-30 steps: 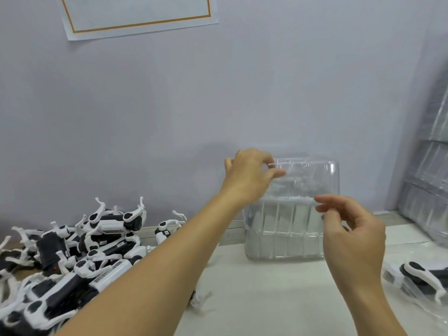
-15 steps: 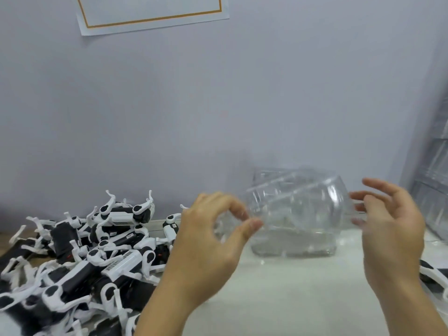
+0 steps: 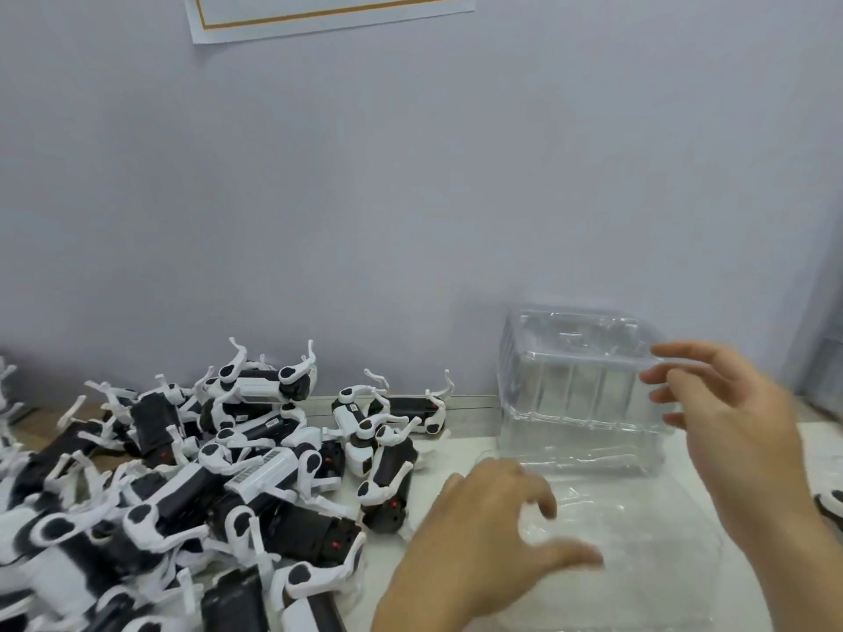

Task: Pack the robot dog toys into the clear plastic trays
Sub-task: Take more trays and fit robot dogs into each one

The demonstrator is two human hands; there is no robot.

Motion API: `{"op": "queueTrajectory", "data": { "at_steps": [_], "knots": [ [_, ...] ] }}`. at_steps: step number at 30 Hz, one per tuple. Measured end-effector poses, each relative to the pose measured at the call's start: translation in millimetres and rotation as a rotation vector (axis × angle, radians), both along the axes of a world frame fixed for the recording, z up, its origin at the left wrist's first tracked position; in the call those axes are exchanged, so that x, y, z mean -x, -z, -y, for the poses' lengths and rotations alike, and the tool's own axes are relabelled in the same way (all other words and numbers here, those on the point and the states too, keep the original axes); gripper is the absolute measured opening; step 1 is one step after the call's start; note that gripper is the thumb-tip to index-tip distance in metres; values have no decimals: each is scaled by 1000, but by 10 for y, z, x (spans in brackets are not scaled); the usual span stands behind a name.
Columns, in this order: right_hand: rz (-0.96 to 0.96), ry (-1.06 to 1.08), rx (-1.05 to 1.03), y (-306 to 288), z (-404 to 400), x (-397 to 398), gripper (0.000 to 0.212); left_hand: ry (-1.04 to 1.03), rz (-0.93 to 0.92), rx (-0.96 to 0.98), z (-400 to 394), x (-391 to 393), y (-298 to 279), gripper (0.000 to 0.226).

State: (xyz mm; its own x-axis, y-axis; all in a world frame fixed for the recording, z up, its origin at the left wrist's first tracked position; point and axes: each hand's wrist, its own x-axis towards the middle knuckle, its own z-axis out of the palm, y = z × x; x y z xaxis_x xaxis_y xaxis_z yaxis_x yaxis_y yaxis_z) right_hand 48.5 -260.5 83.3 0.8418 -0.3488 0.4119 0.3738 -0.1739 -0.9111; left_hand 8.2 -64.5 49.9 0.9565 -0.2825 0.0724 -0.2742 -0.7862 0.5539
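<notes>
A single clear plastic tray [image 3: 638,554] lies flat on the white table in front of me. My left hand [image 3: 492,540] grips its left edge, fingers curled and thumb stretched over the plastic. My right hand [image 3: 734,417] hovers with spread fingers and holds nothing, just in front of the right side of a stack of clear trays [image 3: 570,394] that stands against the wall. A big heap of black-and-white robot dog toys [image 3: 237,476] covers the table's left half, many lying with legs up. No toy is in either hand.
A grey wall [image 3: 410,198] rises right behind the table, with a paper sheet [image 3: 328,11] taped high up. Part of another robot dog [image 3: 830,508] shows at the right edge. A blurred grey structure [image 3: 825,339] stands at the far right.
My left hand has pulled one clear tray off the stack and brought it down flat onto the table. My right hand stayed up beside the stack. The view has tilted down and left.
</notes>
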Motion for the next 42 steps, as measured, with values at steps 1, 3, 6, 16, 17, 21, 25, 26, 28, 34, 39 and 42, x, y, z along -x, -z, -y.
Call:
{"op": "queueTrajectory", "data": {
  "at_steps": [1, 3, 6, 16, 17, 21, 25, 26, 28, 34, 39, 42],
  "knots": [
    [-24, -28, 67, 30, -42, -13, 38, -80, 85, 62, -31, -29, -1, 43],
    [-78, -101, 213, 83, -153, -25, 35, -298, 276, 59, -149, -97, -19, 23],
    [-130, -186, 427, 154, -351, -18, 32, -577, 170, -217, -419, -158, 29, 28],
    [-168, -223, 555, 218, -550, 3, 27, -879, 227, -126, -539, -128, -35, 15],
    [-173, -223, 541, 214, -566, 7, 27, -898, 262, -97, -550, -129, -56, 15],
    [-213, -304, 429, 160, -663, 26, 27, -932, 427, 197, -627, -180, -154, 22],
    [-293, -510, 168, 113, -827, 96, 30, -696, 539, 600, -480, -177, -231, 20],
    [-304, -556, 81, 105, -851, 104, 41, -625, 538, 658, -402, -186, -238, 19],
    [-275, -564, -57, 76, -847, 85, 54, -494, 536, 724, -238, -190, -246, 20],
    [-159, -337, -157, -37, -468, 30, 24, -87, 270, 868, 91, -141, -180, 22],
    [-104, -113, 137, -1, -136, -1, 13, -98, 166, 691, 135, -84, -135, 32],
    [-131, -81, 263, 19, 10, -3, 17, -314, 46, 361, 109, -142, 8, 39]
  ]
}}
